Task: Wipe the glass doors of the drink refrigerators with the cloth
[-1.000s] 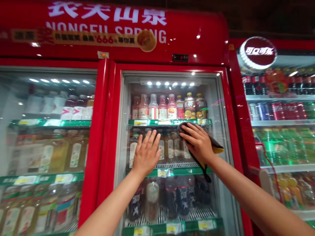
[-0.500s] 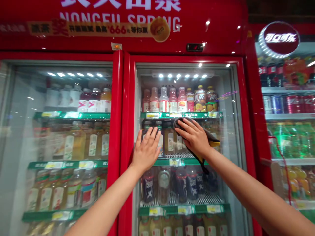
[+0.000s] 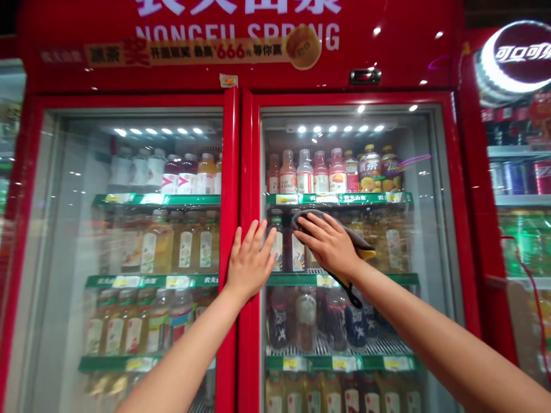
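Note:
Fingers spread, my left hand (image 3: 248, 264) lies flat over the red door frame (image 3: 248, 189) of a drinks fridge, its fingertips reaching the edge of the right-hand glass. My right hand (image 3: 331, 246) presses a dark grey cleaning cloth (image 3: 359, 243) with a yellow underside against the right glass door (image 3: 424, 229). Its fingers are stretched out over the cloth, and a black loop hangs from the cloth's lower corner. Behind the glass, several bottles (image 3: 338, 172) stand on the shelf above my right hand. The palms of both hands are hidden.
The left glass door (image 3: 64, 241) shows more shelves of bottles. A red sign panel (image 3: 408, 51) runs across the fridge top, with a small display (image 3: 365, 76) below it. At the right stands another fridge with a round lit sign (image 3: 519, 57) and a hanging red cord (image 3: 523, 258).
My right hand and the cloth have slid left across the glass. My left hand has shifted left onto the door frame. The view has turned slightly left.

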`<state>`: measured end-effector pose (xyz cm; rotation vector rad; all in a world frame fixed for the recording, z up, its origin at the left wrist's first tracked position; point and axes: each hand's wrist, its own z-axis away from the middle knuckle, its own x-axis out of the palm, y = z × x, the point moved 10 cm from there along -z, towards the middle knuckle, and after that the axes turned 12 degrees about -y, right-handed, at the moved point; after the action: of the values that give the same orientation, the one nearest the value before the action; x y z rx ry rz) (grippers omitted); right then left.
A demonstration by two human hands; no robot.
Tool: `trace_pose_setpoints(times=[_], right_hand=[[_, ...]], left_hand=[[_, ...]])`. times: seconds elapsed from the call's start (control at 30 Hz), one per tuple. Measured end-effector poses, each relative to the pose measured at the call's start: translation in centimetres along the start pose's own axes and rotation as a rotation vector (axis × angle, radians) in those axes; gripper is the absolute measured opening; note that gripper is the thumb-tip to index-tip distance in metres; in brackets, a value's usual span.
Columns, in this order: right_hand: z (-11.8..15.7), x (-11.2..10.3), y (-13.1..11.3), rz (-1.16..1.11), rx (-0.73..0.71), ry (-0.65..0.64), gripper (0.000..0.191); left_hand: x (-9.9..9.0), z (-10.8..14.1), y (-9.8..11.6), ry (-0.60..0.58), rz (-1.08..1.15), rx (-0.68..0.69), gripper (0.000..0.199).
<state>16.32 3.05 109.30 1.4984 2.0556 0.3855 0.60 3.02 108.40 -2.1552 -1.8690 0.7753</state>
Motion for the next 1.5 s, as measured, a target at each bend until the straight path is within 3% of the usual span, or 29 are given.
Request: trace_pose_setpoints(times=[0.07,0.17,0.27,0.37,0.5,0.6,0.7,0.8,0.97,1.17,1.27,1.4,1.5], right_hand=[[0.1,-0.5,1.3,0.008,0.079,0.030,0.043],[-2.4,-1.1,3.0,0.005,0.274,0.097,0.047],[-5.6,-0.7,1.7,-0.014,0.340,0.115,0.049],[-6.4,0.6,-1.4,-0.034,0.241,0.065,0.048],[-5.1,1.9,-4.6,-0.020,0.002,-0.022,0.047],[-6.4,1.7,-4.2,-0.009,-0.007,-0.027,0.044],[-9.4,0.9,-2.7,-0.027,0.116,0.013,0.044],[-10.6,0.8,-2.7,-0.056,0.181,0.033,0.046],[-9.9,1.5,-4.7,-0.046,0.005,-0.051,0.043],[-13.7,-0.1,-1.3,-0.031,0.093,-0.026,0.046],[-13.1,0.3,-2.4,-0.044,0.011,-0.059,0.045],[-9.8,2.0,-5.7,-0.020,-0.212,-0.180,0.039],[-10.1,1.8,-5.4,-0.017,-0.250,-0.194,0.037]], left_hand=[[0.0,0.3,-0.2,0.015,0.025,-0.008,0.055],[0.1,0.6,-0.5,0.052,0.054,-0.024,0.052],[0.1,0.9,-0.7,0.077,0.079,-0.023,0.053],[0.1,1.4,-0.8,0.098,0.096,-0.035,0.058],[-0.1,2.5,-0.7,0.140,0.104,-0.036,0.066],[0.0,3.2,-0.5,0.153,0.117,-0.016,0.071],[0.0,3.4,-0.7,0.152,0.129,-0.015,0.074],[0.0,3.6,-0.8,0.152,0.136,-0.024,0.074],[-0.1,3.9,-0.8,0.184,0.141,-0.047,0.069],[0.2,3.9,-1.0,0.161,0.156,-0.069,0.070],[0.3,4.0,-1.1,0.147,0.176,-0.081,0.071],[0.2,4.2,-1.1,0.174,0.178,-0.091,0.072],[0.2,4.1,-1.1,0.170,0.172,-0.099,0.071]])
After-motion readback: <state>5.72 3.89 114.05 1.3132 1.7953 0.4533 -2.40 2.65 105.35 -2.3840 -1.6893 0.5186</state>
